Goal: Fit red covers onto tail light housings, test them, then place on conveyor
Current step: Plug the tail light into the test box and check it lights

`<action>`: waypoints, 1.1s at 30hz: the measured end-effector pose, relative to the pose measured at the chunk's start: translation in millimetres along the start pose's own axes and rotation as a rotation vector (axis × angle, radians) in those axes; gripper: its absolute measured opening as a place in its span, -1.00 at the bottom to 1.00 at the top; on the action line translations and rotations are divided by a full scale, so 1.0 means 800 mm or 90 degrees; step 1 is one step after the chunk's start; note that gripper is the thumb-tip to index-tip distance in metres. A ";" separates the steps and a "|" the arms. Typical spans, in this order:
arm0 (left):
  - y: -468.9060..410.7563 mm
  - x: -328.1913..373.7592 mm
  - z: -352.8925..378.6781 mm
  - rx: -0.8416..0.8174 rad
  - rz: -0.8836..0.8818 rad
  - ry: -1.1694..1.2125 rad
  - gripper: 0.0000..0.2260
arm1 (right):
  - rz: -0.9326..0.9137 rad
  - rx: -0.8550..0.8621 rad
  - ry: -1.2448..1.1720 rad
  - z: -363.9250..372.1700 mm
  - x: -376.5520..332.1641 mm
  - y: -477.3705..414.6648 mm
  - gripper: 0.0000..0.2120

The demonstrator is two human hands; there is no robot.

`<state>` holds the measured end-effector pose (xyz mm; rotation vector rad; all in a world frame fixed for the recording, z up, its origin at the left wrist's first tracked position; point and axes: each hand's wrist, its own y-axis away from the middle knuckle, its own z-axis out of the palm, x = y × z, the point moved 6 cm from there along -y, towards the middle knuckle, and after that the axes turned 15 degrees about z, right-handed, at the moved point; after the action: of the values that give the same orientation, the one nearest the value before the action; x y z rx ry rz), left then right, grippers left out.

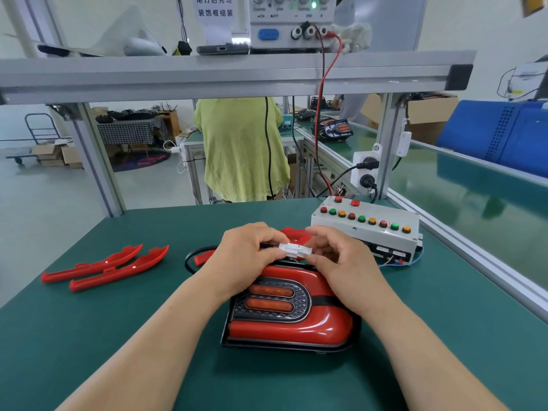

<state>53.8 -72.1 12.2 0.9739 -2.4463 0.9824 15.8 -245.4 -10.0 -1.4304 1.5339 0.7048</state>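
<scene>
**Cover on, test hookup in hand**

We judge the task to be at its middle step. The tail light housing lies flat on the green mat directly in front of us, and its red cover looks seated all round, so the fitting of this unit seems done. Above its far edge, both hands work on the white connector. The left hand pinches one half between thumb and fingertips, and the right hand pinches the other. The two halves meet, but we cannot tell whether they are fully clicked together.

The test box, with its row of coloured buttons, sits just beyond the right hand. Pressing its buttons and checking the lamp look to be ahead of us. We cannot say whether the amber strips are lit. After that, the unit has to go onto the conveyor belt along our right side.

Two spare red covers lie side by side on the mat to our left, well apart from the housing, which suggests more units are to come.

As for containers, a blue crate stands beyond the belt, and its contents are hidden from us. An open cardboard box sits behind it, and we cannot make out what it holds.
</scene>
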 end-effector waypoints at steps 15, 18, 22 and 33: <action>-0.001 0.001 0.003 0.002 0.045 -0.006 -0.88 | -0.016 0.023 0.036 0.003 -0.012 0.007 -0.60; 0.000 0.001 0.004 0.014 0.048 -0.010 -0.88 | -0.018 0.069 0.186 0.002 -0.018 0.009 -0.62; -0.001 0.003 0.004 0.022 0.067 -0.019 -0.88 | 0.022 0.118 0.401 -0.002 -0.021 0.012 -0.75; -0.002 -0.002 0.006 0.013 0.070 0.018 -0.89 | 0.026 0.101 0.175 -0.001 -0.013 0.008 -0.91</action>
<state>56.1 -75.7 8.8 0.8332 -2.4935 1.0518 8.9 -240.3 -1.8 -1.4219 1.7913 0.4105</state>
